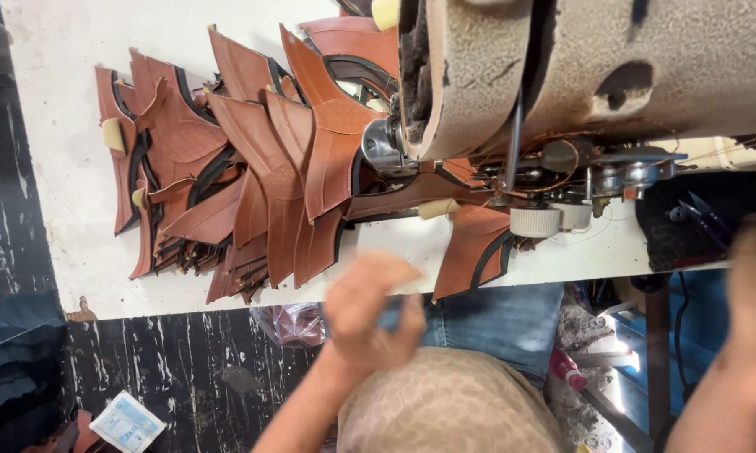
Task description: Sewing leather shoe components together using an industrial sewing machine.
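Leather pieces (227,159), tan with black trim, lie fanned on the white desk (51,168), long axes running roughly twelve to six. Left hand (369,315) hovers blurred at their five o'clock, nearer them, grip loosely curled on nothing. One piece (470,252) sits under the sewing machine (562,75). Right hand (755,277), far at three o'clock: grip unreadable.

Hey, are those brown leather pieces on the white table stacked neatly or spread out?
Spread out: the brown leather pieces lie fanned and overlapping across the white table.
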